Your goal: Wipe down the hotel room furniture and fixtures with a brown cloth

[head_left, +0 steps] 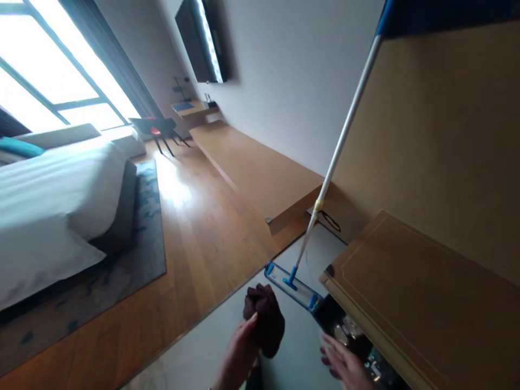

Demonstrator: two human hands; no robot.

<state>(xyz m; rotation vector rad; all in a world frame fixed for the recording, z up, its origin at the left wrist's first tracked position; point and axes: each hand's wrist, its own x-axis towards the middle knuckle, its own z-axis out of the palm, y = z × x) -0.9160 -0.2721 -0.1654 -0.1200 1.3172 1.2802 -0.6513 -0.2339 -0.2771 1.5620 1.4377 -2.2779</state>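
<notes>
My left hand (pixel 240 346) is closed round a crumpled dark maroon cloth (pixel 266 319), held up above the pale floor. Near the lower right, my right hand (pixel 343 360) has its fingers stretched out and holds nothing visible. It is beside a dark drawer (pixel 325 314) that stands out from under a brown cabinet top (pixel 422 292). Inside the drawer are shiny, glass-like items (pixel 349 329), partly hidden by my right hand and the cabinet top. Beyond both hands a flat mop (pixel 290 280) rests on the floor, its pole leaning up against the wall.
A long wooden bench (pixel 260 168) runs along the wall beneath a television (pixel 199 43). To the left, a white-covered bed (pixel 60 189) stands on a blue-grey rug (pixel 148 216). A chair (pixel 158 130) and small desk (pixel 195 108) are at the back.
</notes>
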